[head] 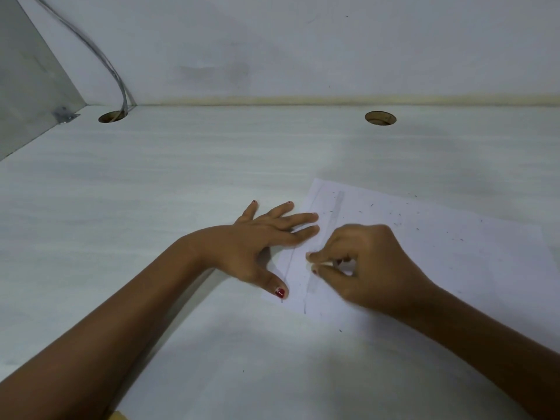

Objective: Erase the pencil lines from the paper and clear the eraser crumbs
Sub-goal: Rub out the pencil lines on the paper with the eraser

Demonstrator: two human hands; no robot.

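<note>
Paper on desk, crumbs scattered — cable, two holes behind.

The light is dim and cool, with a grey-blue cast over everything. A softly brighter patch falls on the middle of the table, while its near part and far left corner lie in shade. The left hand throws a soft dark shadow beside its thumb. The right hand is slightly blurred at the fingertips, as is the eraser it pinches. The foot of the wall bows a little from lens distortion.
</note>
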